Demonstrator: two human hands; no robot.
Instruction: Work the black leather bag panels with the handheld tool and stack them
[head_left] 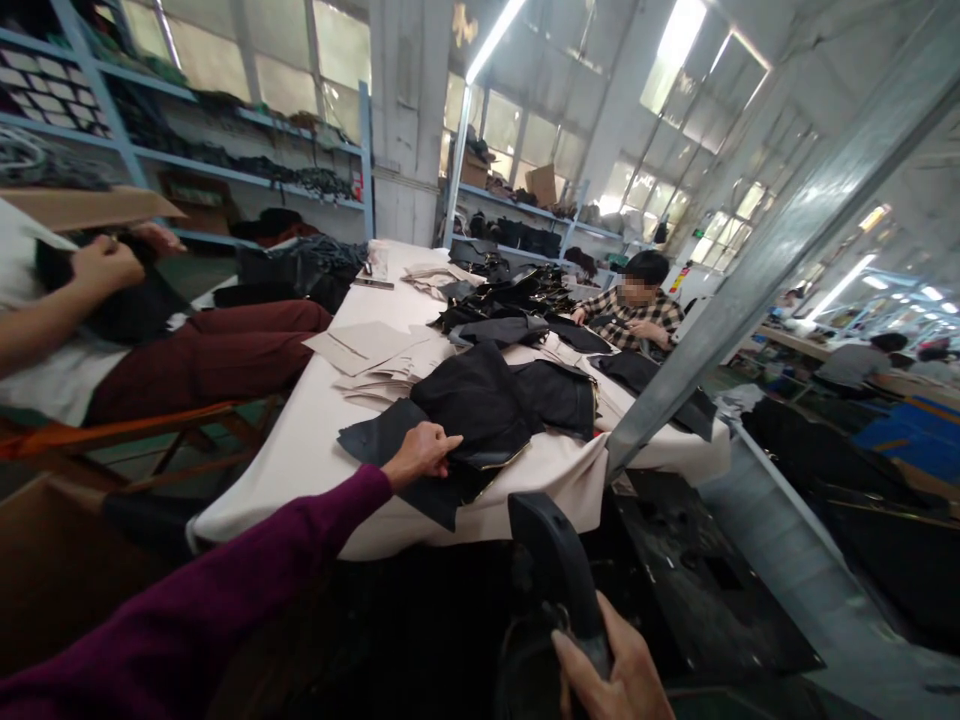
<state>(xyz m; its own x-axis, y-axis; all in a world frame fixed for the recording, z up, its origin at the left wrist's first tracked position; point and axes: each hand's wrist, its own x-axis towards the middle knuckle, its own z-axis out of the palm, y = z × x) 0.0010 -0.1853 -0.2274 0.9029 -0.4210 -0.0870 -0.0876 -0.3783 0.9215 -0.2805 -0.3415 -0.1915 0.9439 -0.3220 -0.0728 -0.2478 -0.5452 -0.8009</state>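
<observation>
My left hand [424, 452] is over a stack of black fabric pieces [480, 400] at the near end of the table. Its fingers are curled on the cloth, with one digit stretched out to the right. Gold-coloured zipper teeth [504, 462] run along an edge of the cloth close by. Lower down, my right hand [619, 665] is closed round a thick black curved piece [559, 560], shaped like a handle, standing up in front of the table edge. The lower end of that piece is dark and hard to make out.
Pale cardboard sheets [367, 350] lie beside the fabric on the cloth-covered table [300, 440]. A slanting metal post [720, 340] rises at its right corner. A grey bin [795, 520] holds dark material. Co-workers sit left [210, 350] and across [637, 310].
</observation>
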